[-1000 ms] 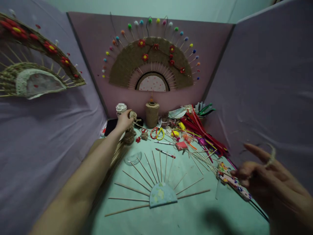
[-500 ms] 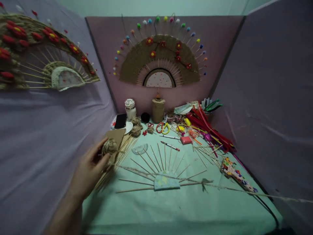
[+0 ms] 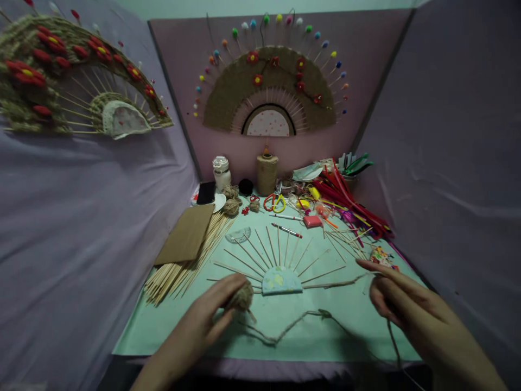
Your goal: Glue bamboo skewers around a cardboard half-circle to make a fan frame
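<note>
My left hand (image 3: 203, 317) is closed around a small ball of twine (image 3: 243, 297), low over the table and by the left sticks of a small fan frame. The frame has a pale blue half-round base (image 3: 281, 282) with thin wooden sticks spread out from it. My right hand (image 3: 411, 304) is at the right with its fingers pinched on the twine and the index finger stretched toward the frame's right-hand stick. A slack length of twine (image 3: 287, 330) with a knot (image 3: 324, 314) lies between my hands, in front of the base.
At the left, a cardboard sheet (image 3: 187, 233) rests on a bundle of sticks (image 3: 171, 279). Scissors (image 3: 275, 203), a twine spool (image 3: 267, 174), a jar (image 3: 222, 174) and red pipe cleaners (image 3: 345, 201) stand or lie behind. A colourful patterned object (image 3: 380, 255) is partly behind my right hand.
My left hand has moved right and nearer with the twine ball, off the cardboard. My right hand has come into view holding twine. The taut twine across the frame now hangs slack in front.
</note>
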Demonstrator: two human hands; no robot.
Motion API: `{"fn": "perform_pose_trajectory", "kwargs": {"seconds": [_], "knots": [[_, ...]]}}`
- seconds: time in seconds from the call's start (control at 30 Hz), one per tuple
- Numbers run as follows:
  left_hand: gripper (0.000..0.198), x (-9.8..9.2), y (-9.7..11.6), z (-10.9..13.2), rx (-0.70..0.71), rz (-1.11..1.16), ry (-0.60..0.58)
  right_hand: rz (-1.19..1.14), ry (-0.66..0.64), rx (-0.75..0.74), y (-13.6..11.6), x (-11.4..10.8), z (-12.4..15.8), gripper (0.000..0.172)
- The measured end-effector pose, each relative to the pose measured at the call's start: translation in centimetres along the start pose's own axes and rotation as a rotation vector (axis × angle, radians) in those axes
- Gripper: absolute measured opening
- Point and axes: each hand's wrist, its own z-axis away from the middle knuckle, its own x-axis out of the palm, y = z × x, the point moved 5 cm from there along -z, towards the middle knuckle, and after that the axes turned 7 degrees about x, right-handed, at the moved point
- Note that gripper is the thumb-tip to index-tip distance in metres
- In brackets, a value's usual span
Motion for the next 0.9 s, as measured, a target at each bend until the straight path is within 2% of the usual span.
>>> {"fn": "perform_pose_trajectory", "kwargs": {"seconds": [0.07, 0.13, 0.23, 0.37, 0.47, 0.63, 0.7, 0.8, 0.9], "knots": [[0.054, 2.1, 1.3, -0.7, 0.007, 0.101, -0.15, -0.072, -0.085, 0.045, 0.6, 1.5, -0.1, 0.046], [0.057, 3.9, 2.0, -1.3, 0.021, 0.173, -0.238, -0.123, -0.096, 0.083, 1.2, 2.2, -0.2, 0.042], [0.056, 6.2, 2.7, -2.1, 0.096, 0.195, -0.288, -0.111, -0.063, 0.123, 2.1, 2.5, -0.5, 0.035], [0.057, 8.5, 3.1, -2.8, 0.159, 0.084, -0.344, -0.121, -0.058, 0.159, 2.9, 3.1, -0.9, 0.035], [0.062, 9.4, 3.0, -3.2, 0.152, 0.037, -0.382, -0.098, -0.114, 0.215, 3.6, 4.2, -1.1, 0.037], [0.067, 10.2, 2.4, -3.6, 0.142, 0.027, -0.368, 0.082, -0.406, 0.233, 5.4, 7.2, -1.0, 0.04], [0.068, 10.5, 2.2, -3.8, 0.148, 0.015, -0.366, 0.139, -0.473, 0.204, 6.2, 8.1, -1.2, 0.038], [0.068, 10.7, 1.7, -4.3, 0.146, 0.01, -0.364, 0.203, -0.45, 0.17, 7.2, 8.7, -2.2, 0.036], [0.071, 10.5, 0.7, -5.0, 0.101, -0.023, -0.333, 0.19, -0.355, 0.139, 7.6, 8.8, -3.8, 0.037]]}}
